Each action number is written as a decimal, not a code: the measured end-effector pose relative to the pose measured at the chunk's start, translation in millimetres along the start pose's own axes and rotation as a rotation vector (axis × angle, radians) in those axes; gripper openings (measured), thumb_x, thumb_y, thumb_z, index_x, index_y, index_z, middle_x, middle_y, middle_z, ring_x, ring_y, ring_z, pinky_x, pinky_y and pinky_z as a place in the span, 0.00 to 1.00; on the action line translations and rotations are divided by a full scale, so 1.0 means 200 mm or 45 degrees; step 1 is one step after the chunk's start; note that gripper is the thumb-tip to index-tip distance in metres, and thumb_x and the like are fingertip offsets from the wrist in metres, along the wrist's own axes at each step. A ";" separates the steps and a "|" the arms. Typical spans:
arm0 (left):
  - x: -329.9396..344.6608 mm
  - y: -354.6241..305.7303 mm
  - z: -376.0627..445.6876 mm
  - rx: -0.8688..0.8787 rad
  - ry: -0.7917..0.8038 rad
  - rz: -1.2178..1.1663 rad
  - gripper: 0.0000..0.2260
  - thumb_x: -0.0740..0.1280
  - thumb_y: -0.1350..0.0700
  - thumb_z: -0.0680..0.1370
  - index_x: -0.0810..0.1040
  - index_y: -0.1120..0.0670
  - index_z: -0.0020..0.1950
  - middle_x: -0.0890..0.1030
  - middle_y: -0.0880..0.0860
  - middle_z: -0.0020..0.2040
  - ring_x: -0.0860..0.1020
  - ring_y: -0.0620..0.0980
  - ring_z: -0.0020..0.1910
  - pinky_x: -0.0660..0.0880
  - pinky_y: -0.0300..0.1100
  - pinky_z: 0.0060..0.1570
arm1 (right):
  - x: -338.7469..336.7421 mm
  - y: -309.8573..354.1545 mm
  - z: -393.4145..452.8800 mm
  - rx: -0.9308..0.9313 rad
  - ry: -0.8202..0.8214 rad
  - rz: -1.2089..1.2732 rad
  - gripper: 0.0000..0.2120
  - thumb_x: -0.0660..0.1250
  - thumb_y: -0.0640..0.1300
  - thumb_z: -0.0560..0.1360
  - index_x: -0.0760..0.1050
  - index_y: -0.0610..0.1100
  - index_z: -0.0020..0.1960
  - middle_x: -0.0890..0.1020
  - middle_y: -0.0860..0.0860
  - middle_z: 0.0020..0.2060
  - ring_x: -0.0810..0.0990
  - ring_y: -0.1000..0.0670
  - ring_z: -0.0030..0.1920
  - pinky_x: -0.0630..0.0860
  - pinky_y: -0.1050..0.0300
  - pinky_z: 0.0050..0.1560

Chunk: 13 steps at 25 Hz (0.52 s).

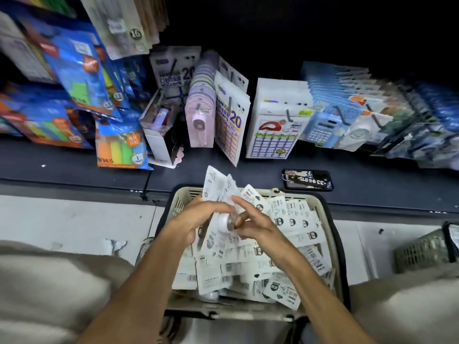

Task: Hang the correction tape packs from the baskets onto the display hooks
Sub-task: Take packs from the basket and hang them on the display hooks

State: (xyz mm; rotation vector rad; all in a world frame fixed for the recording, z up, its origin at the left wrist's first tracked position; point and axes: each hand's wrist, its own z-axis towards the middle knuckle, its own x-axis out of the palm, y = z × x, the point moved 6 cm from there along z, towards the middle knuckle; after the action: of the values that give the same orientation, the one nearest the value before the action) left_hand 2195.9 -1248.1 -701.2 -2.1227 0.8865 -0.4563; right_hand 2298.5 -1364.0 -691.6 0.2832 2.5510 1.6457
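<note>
Dark shelf base (74, 167), scuffed pale floor (74, 219).

One head-worn wide-angle view, looking steeply down from above.

It faces forward onto the beige basket (320, 207) at lower centre, close under the lens, with the dark shelf ledge (74, 162) and hanging packs across the upper frame bending at the edges. No second view.

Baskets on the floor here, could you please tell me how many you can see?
2. A beige basket full of correction tape packs sits under both hands; a grey basket sits at the right edge, partly cut off. Others may lie outside the view.
</note>
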 end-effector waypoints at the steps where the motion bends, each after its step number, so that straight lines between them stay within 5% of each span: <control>1: -0.01 0.00 -0.02 -0.015 0.031 0.045 0.13 0.79 0.58 0.68 0.87 0.50 0.52 0.89 0.52 0.48 0.87 0.53 0.50 0.81 0.52 0.57 | -0.03 0.00 -0.01 -0.044 -0.044 -0.022 0.31 0.68 0.32 0.76 0.73 0.61 0.69 0.76 0.48 0.43 0.79 0.52 0.47 0.75 0.57 0.57; 3: -0.02 -0.05 -0.04 0.026 0.105 0.172 0.15 0.78 0.57 0.64 0.87 0.49 0.51 0.89 0.51 0.49 0.86 0.54 0.52 0.81 0.53 0.58 | -0.11 0.07 -0.01 -0.150 -0.149 -0.234 0.32 0.72 0.35 0.75 0.72 0.65 0.68 0.79 0.51 0.43 0.78 0.54 0.45 0.76 0.54 0.52; 6: -0.02 -0.13 -0.07 0.078 0.166 0.225 0.14 0.78 0.56 0.62 0.87 0.47 0.47 0.88 0.53 0.47 0.87 0.51 0.47 0.84 0.45 0.45 | -0.23 0.17 0.00 -0.130 -0.274 -0.427 0.48 0.83 0.53 0.65 0.59 0.69 0.75 0.74 0.62 0.64 0.74 0.62 0.60 0.75 0.55 0.59; 8: 0.01 -0.16 -0.10 0.129 0.194 0.045 0.14 0.78 0.60 0.66 0.87 0.49 0.49 0.88 0.53 0.48 0.87 0.51 0.45 0.83 0.42 0.39 | -0.23 0.15 0.00 0.074 -0.179 0.023 0.47 0.82 0.52 0.63 0.63 0.59 0.76 0.77 0.54 0.66 0.78 0.52 0.64 0.77 0.50 0.60; 10: 0.05 -0.19 -0.11 0.171 0.097 -0.126 0.17 0.79 0.63 0.70 0.83 0.52 0.56 0.88 0.53 0.49 0.87 0.52 0.46 0.84 0.47 0.42 | -0.14 0.13 0.00 0.194 -0.152 0.565 0.34 0.78 0.45 0.67 0.73 0.45 0.71 0.84 0.43 0.60 0.83 0.42 0.59 0.80 0.44 0.57; 13: 0.03 -0.20 -0.12 0.255 -0.062 0.004 0.24 0.83 0.61 0.66 0.79 0.53 0.58 0.88 0.51 0.49 0.87 0.50 0.47 0.83 0.47 0.45 | 0.02 0.05 0.03 0.219 -0.470 1.035 0.27 0.73 0.44 0.75 0.71 0.36 0.70 0.82 0.36 0.61 0.84 0.39 0.58 0.82 0.42 0.54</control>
State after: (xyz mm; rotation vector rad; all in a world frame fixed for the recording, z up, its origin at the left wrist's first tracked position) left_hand 2205.1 -1246.4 -654.5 -1.9410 0.7828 -0.4699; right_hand 2297.0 -1353.9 -684.0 1.6369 2.4040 1.3334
